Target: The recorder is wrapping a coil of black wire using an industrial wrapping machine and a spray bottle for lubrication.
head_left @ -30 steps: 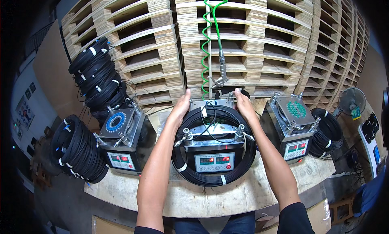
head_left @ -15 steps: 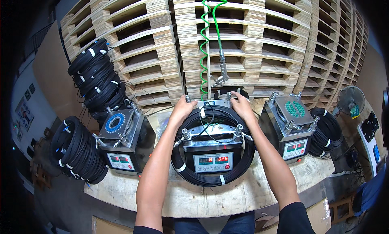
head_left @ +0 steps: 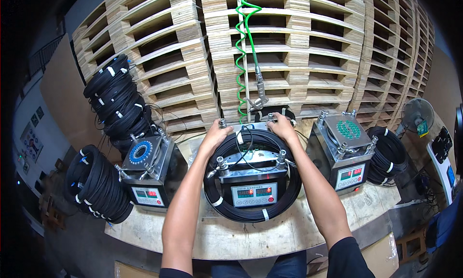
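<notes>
My left hand (head_left: 215, 135) is closed around the far left metal post (head_left: 223, 123) of the middle test machine. My right hand (head_left: 283, 128) grips the far right metal post (head_left: 271, 117) in the same way, its fingertips partly hidden. Around the machine hangs a large coil of black cable (head_left: 216, 201), bound with white bands. One loose cable end (head_left: 251, 140) crosses the machine's metal top. Low on the machine's front, inside the ring of cable, a panel (head_left: 254, 195) shows lit red digits.
Similar machines stand at left (head_left: 144, 167) and right (head_left: 343, 148). Cable coils are stacked at left (head_left: 99, 184) and right (head_left: 389, 155). A green spiral air hose (head_left: 239, 61) with a metal nozzle (head_left: 260, 92) hangs before the wooden pallets (head_left: 308, 51). A fan (head_left: 417, 116) stands far right.
Both hands stay at the far posts with almost no movement. The digits on the machines' displays differ. My view has shifted slightly, so the background sits a little lower and to the side.
</notes>
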Demonstrator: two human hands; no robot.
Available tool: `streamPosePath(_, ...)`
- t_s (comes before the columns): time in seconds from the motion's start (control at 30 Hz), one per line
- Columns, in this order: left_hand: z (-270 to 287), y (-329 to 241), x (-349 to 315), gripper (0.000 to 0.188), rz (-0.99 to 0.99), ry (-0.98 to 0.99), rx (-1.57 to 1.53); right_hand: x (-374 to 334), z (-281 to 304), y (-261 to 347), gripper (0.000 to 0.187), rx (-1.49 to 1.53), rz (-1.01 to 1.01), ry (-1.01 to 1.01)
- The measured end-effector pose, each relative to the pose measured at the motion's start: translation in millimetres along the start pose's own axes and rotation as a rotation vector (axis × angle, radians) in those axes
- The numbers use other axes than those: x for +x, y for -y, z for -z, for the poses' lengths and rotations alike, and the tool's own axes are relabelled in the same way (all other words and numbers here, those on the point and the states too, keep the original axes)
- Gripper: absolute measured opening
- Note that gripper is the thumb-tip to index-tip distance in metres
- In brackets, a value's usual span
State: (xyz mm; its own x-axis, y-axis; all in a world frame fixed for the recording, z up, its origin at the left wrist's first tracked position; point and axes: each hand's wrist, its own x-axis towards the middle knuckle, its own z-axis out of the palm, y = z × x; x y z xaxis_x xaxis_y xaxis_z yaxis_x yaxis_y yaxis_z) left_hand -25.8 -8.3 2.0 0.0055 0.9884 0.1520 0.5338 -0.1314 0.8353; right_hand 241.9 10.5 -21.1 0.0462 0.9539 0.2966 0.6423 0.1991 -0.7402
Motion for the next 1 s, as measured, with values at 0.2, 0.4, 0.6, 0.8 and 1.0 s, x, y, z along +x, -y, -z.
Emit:
streamPosePath(0.2, 1.3, -18.7, -13.3, 0.09, 0.038, 0.109, -0.181, -13.2, 6.3, 3.6, 0.04, 0.081, 0.027, -0.151)
streamPosePath(0.4, 4.1, 0.0, -2.9, 0.085, 0.036, 0.101, -0.263, -16.1, 6.1, 12.7, 0.036, 0.07, -0.058, -0.167)
streamPosePath(0.6, -0.4, 8.6, 4.1, 0.075, 0.058, 0.116, -0.29, -10.9, 2.8, 0.3, 0.038, 0.019, 0.074, -0.14)
streamPosePath(0.8, -0.2, 11.6, 4.1, 0.068, 0.025, 0.07, -0.23, -10.1, -0.5, 0.3, 0.036, 0.05, 0.062, -0.134)
streamPosePath(1.0, -3.7, -7.9, -6.4, 0.071, -0.016, -0.008, -0.049, -14.5, 5.4, 2.9, 0.037, 0.042, 0.005, -0.175)
